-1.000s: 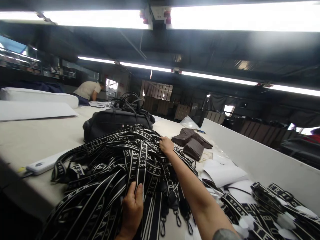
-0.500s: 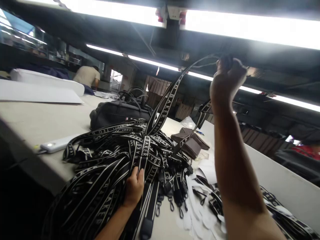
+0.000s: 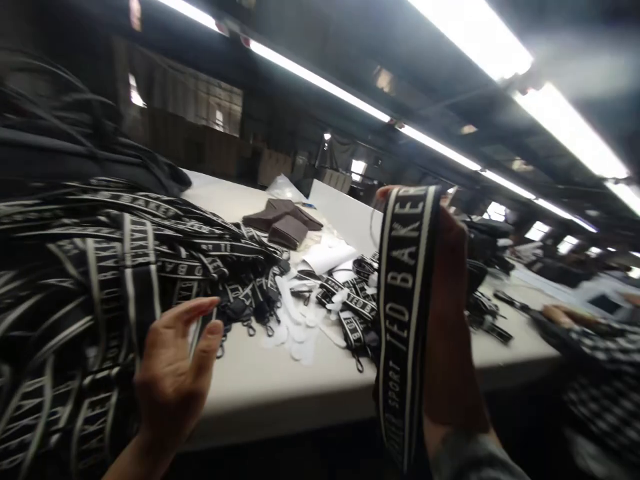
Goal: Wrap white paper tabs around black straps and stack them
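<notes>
My right hand point(image 3: 453, 233) is raised at the right, closed around a black webbing strap point(image 3: 404, 320) with white lettering and white edge lines. The strap hangs down in front of my forearm and hides part of the hand. My left hand point(image 3: 173, 367) is open, its thumb and fingers apart, with nothing plainly held. It is beside a large heap of the same straps point(image 3: 107, 273), which fills the left side. Metal snap hooks point(image 3: 250, 327) show at the heap's right edge.
White paper pieces point(image 3: 297, 327) and more straps point(image 3: 353, 300) lie mid-table point(image 3: 240, 383). Behind are brown fabric pieces point(image 3: 287, 230) and a clear plastic bag point(image 3: 285, 187). A black bag point(image 3: 90, 163) stands at left. Another person's checked sleeve point(image 3: 605, 373) and hand are at right.
The view has swung right. My right hand has come down from high up, carrying the strap away from the heap. My left hand has let go of the straps and opened.
</notes>
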{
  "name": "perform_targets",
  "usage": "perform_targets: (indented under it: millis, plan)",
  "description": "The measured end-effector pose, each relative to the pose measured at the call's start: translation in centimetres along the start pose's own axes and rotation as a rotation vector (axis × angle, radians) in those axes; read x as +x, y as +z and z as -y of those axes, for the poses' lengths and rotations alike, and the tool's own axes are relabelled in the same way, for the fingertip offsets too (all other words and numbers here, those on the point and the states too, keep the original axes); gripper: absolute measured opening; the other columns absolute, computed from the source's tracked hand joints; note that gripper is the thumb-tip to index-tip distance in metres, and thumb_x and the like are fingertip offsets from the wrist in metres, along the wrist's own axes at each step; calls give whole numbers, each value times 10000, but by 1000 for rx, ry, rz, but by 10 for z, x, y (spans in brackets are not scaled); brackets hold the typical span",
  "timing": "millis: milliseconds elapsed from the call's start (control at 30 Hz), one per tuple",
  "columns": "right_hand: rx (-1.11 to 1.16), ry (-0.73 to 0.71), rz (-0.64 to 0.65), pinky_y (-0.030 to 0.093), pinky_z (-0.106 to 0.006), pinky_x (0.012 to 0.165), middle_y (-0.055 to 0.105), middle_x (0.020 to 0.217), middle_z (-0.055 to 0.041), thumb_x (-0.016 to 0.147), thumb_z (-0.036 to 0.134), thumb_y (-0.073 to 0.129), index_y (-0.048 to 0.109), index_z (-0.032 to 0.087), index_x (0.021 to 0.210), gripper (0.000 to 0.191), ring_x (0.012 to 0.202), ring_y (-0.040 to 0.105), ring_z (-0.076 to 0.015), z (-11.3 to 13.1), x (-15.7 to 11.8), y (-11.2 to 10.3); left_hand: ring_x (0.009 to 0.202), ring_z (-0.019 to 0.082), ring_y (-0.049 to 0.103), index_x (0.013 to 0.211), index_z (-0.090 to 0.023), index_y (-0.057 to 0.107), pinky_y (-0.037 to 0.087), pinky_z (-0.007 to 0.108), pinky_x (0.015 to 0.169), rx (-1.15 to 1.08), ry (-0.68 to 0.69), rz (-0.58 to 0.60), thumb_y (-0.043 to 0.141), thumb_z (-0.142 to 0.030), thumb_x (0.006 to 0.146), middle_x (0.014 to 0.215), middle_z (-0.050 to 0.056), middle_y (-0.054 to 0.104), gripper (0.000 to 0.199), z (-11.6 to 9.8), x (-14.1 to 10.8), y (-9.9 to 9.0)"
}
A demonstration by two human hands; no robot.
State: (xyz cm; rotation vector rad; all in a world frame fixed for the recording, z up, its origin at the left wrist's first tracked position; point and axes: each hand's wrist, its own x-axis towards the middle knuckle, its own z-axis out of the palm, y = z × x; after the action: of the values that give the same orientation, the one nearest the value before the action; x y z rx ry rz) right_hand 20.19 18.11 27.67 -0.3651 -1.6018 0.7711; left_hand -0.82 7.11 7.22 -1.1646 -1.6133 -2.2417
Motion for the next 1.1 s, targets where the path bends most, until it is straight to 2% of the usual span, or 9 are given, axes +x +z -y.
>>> perform_targets:
  millis: [33,133,200,300,400,467,667,900,1100]
  plan:
    - [0,33,42,403,-253,408,571,636,2,878,333,603,726,255,941,159,450,460,-125,-7,-24,-9,1194,289,571,1265,-229,546,449,445,1069,-145,-165,300,647,-493,840,1227,120,610,510,-15,-15,11]
    - [-128,17,181,556,-281,638,702,812,-24,909,330,578,729,254,1051,221,684,654,-172,-34,-98,-26,1168,375,591,1269,-237,618,501,486,1002,-463,-537,994,747,-664,661,1158,156,668,755,-35,-65,37]
    - [-182,1,259,564,-299,823,735,986,-47,902,270,571,721,230,1096,248,888,694,-194,-58,-140,-33,1097,389,627,1203,-236,675,524,502,951,-502,-733,1264,793,-630,623,1106,160,694,711,-27,-100,49]
    - [-209,138,195,544,-282,880,738,1043,-47,839,142,548,731,209,1088,316,942,696,-191,-96,-184,-50,819,320,684,942,-211,742,571,444,795,-530,-859,1430,714,-592,740,832,123,724,432,1,-139,62]
    - [-283,386,0,540,-273,764,733,887,-29,798,136,549,757,201,1009,304,785,674,-184,-130,-209,-74,625,233,628,843,-197,707,543,343,683,-605,-932,1414,614,-561,848,586,68,652,375,21,-155,70]
    - [-307,527,-71,499,-265,656,665,717,-12,840,231,592,762,188,962,214,641,592,-162,-149,-219,-88,613,200,612,936,-197,688,524,297,655,-643,-1025,1347,598,-513,884,622,61,662,333,25,-154,74]
    - [-230,749,-48,457,-268,602,580,623,-8,837,433,675,754,145,889,304,577,513,-140,-187,-231,-94,712,181,619,1072,-170,647,536,260,664,-746,-1189,1040,682,-396,860,784,72,671,311,24,-129,88]
    - [-153,810,-81,522,-282,627,685,755,-35,749,370,779,759,179,926,262,656,630,-177,-195,-237,-95,693,154,609,991,-153,659,530,236,681,-672,-1056,863,712,-368,847,733,39,650,264,27,-106,92]
    - [-181,689,82,506,-297,838,694,960,-47,807,255,670,735,194,985,199,900,639,-196,-186,-248,-92,629,133,560,834,-147,647,545,240,680,-636,-915,714,745,-343,818,649,1,572,220,23,-87,83]
